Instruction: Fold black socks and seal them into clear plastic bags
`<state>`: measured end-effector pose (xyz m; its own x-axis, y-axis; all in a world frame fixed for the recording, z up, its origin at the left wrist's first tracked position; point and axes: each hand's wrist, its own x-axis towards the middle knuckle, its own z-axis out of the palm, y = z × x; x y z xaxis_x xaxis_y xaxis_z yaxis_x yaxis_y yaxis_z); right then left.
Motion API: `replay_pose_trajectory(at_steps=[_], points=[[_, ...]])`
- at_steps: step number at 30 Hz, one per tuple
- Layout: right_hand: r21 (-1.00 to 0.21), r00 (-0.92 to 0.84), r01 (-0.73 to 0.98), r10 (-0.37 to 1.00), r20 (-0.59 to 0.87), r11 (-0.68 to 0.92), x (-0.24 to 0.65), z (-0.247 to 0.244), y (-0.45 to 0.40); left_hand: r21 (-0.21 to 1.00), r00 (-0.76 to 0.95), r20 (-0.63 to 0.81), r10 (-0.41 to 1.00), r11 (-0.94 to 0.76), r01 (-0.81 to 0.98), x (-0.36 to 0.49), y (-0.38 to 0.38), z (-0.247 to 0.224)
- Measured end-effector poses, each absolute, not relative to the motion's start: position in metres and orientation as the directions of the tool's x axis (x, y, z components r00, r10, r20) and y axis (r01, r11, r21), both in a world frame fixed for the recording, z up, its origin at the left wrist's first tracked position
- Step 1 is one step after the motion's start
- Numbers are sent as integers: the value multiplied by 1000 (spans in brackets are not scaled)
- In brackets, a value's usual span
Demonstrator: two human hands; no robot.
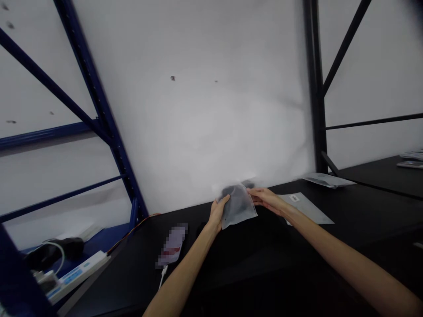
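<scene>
A frosted translucent bag [239, 207] with something dark inside is held above the black table [211, 268], near the wall. My left hand [218, 212] grips the bag's left side, thumb across its front. At the bag's upper right edge are the bunched fingers of my right hand [266, 199], pinching it or something dark at its opening; the exact hold is too small to tell. A flat translucent bag with a white label [294, 198] lies just beyond my right hand.
Another clear bag [327, 179] lies farther right. A phone [173, 244] with a white cable rests left of my left forearm. A power strip [77, 275] and dark object [71, 248] are at the lower left. Blue rack posts [102, 105] and a black post [317, 97] flank the wall.
</scene>
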<state>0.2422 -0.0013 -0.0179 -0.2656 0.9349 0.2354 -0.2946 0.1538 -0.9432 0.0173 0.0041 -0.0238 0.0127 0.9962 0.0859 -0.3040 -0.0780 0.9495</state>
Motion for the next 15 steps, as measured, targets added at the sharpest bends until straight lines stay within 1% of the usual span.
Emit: replay_pose_trajectory(at_steps=[4, 7, 12, 14, 15], points=[[-956, -238, -214, 938, 251, 201, 237, -23, -1, 945, 128, 32, 991, 12, -327, 21, 2, -26], [-968, -317, -180, 921, 224, 173, 238, -25, -3, 944, 179, 6, 984, 53, -325, 20, 1, -25], [-978, -398, -192, 904, 154, 83, 237, -22, -5, 957, 161, 1, 987, 46, -288, 14, 2, -25], [-975, -348, -210, 927, 141, 70, 236, -23, -3, 963, 133, -13, 991, 48, -264, 13, 3, -27], [-972, -290, -221, 946, 143, 79, 236, -24, 0, 966, 123, -18, 992, 49, -256, 13, 3, -27]])
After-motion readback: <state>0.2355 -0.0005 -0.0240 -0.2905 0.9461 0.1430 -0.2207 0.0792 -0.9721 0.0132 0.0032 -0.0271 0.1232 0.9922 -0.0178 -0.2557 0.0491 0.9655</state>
